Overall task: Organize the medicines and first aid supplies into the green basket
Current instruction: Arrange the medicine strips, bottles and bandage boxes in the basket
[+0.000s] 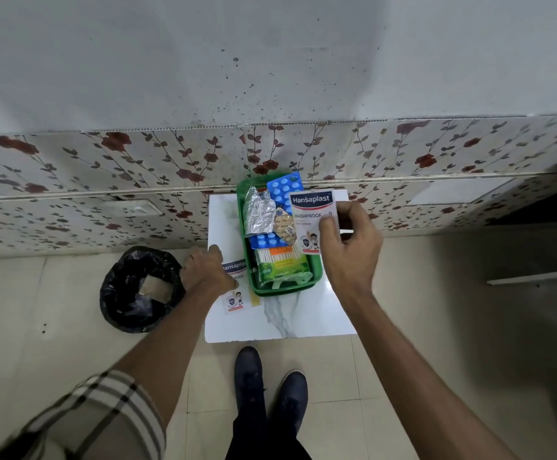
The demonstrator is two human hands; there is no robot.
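white Hansaplast pack (310, 216) (blue banner) — pinched, right hand (350, 244)

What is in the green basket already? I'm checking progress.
In the basket: foil strip, blue blister packs, cotton buds, tan plasters. Anything beneath them is hidden.

The green basket (249, 260) sits on the white marbled worktop (303, 313), holding two blue blister packs (282, 190), a crumpled silver foil strip (257, 214), a strip of tan tablets (285, 227) and a green-labelled pack of cotton buds (282, 263). One white Hansaplast washproof plaster packet (310, 215) is held upright over the basket's right edge. A second Hansaplast packet (234, 290) lies flat on the worktop just left of the basket.
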